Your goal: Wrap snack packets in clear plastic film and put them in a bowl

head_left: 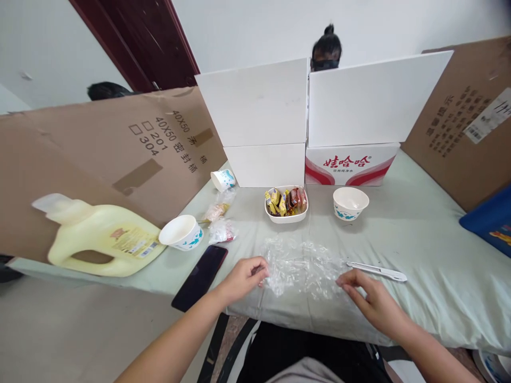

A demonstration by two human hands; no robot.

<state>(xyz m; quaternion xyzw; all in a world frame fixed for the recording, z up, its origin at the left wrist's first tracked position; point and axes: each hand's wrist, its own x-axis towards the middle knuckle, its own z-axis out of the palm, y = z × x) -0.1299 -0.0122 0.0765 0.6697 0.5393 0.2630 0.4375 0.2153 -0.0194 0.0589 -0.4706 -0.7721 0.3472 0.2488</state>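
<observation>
Plastic film [305,268], crumpled and transparent, pinched between left hand [244,277] and right hand [369,297], could tear if it catches on the utility knife [379,271] just beside.

Plain room, makeshift workstation: brown cardboard panels [59,159] are fencing a cloth-covered table [431,276]; dark-red door [143,37] is showing behind, white wall [255,32] backing.

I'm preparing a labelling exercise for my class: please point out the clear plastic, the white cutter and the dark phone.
Clear plastic [307,266]: head view, middle of the crumpled film.
White cutter [377,270]: head view, middle of its body.
Dark phone [200,277]: head view, middle of its screen.
</observation>
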